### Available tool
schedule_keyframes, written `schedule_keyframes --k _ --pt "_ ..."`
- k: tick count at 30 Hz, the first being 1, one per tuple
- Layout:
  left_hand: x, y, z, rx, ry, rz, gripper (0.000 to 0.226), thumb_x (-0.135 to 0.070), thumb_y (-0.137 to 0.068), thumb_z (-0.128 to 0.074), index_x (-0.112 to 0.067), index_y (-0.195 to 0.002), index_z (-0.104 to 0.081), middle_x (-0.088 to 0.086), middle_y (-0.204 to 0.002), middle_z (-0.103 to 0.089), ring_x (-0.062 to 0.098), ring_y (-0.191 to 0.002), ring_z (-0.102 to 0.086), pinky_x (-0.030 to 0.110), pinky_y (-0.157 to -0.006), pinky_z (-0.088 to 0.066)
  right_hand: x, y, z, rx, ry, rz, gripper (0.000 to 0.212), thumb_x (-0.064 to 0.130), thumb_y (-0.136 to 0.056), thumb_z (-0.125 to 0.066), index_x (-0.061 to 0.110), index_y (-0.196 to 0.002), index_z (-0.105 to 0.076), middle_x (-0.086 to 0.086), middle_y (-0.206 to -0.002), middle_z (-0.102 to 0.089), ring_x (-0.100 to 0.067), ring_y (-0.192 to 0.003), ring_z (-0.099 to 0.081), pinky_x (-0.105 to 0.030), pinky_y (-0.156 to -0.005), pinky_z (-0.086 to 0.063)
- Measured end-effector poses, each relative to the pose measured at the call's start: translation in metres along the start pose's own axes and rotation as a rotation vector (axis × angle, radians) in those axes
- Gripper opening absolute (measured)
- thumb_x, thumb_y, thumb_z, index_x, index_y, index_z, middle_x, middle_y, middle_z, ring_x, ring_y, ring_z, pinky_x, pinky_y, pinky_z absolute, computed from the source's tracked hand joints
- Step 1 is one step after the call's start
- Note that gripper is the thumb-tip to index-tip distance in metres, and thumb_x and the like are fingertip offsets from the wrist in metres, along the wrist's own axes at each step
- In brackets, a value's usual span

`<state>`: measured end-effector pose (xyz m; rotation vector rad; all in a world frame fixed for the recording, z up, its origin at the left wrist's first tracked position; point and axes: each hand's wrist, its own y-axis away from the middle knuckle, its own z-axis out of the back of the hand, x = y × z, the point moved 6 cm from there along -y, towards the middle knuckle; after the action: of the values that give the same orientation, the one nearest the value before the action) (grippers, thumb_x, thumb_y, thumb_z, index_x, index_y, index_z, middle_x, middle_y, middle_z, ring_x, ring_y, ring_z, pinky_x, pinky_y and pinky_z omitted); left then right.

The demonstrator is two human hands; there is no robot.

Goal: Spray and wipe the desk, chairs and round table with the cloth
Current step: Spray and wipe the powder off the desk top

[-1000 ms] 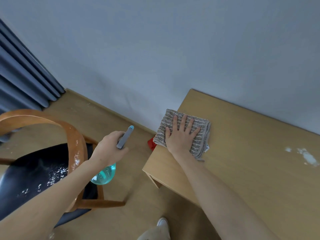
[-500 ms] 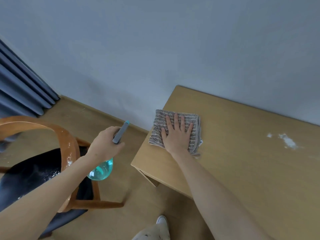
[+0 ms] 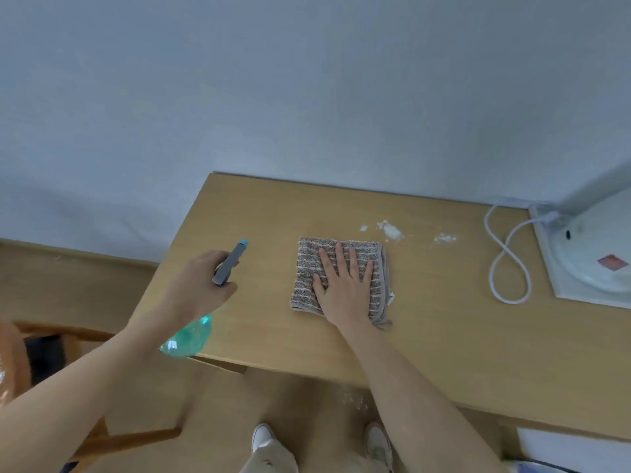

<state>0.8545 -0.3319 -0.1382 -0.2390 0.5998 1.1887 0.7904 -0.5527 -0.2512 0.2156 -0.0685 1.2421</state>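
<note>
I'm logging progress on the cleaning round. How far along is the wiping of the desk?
Nothing on the light wooden desk can be confirmed as wiped. In hand: the right hand presses the folded grey striped cloth flat on the desk, and the left hand grips the teal spray bottle. Left: white powder patches beyond the cloth. The wooden chair also shows white specks. No round table is visible.

No writing, brand, number or sign can be read anywhere. The only mark is a small red patch on the white lamp base, well right of the fingers, and it is too blurred to read.
</note>
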Motion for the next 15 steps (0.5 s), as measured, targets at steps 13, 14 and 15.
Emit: schedule_keyframes --k 13,14,15 --pt "-0.155 -0.02 -0.104 0.032 0.032 -0.17 0.035 0.003 -0.072 -0.061 -0.01 -0.105 -0.065 -0.011 -0.073 -0.05 0.022 -0.067 -0.053 0.039 -0.071 -0.051 -0.181 0.043 0.024 -0.055 -0.023 -0.08 0.072 0.06 -0.082 0.008 0.036 -0.15 -0.002 0.002 -0.16 0.002 -0.022 -0.147 0.007 -0.051 -0.115 0.013" --pt "-0.162 -0.021 -0.11 0.037 0.026 -0.177 0.035 0.002 -0.072 -0.061 -0.01 -0.105 -0.065 -0.012 -0.073 -0.05 0.022 -0.067 -0.053 0.039 -0.071 -0.051 -0.191 0.046 0.025 -0.057 -0.026 -0.076 0.071 0.06 -0.082 0.007 0.037 -0.149 -0.002 0.003 -0.16 0.002 -0.022 -0.147 0.006 -0.05 -0.114 0.013" --pt "-0.169 -0.023 -0.116 0.042 0.022 -0.181 0.035 0.002 -0.072 -0.061 -0.009 -0.105 -0.064 -0.013 -0.073 -0.049 0.022 -0.067 -0.052 0.039 -0.071 -0.051 -0.201 0.048 0.026 -0.057 -0.025 -0.074 0.07 0.06 -0.083 0.007 0.038 -0.149 0.0 0.003 -0.159 0.003 -0.022 -0.147 0.007 -0.05 -0.114 0.013"
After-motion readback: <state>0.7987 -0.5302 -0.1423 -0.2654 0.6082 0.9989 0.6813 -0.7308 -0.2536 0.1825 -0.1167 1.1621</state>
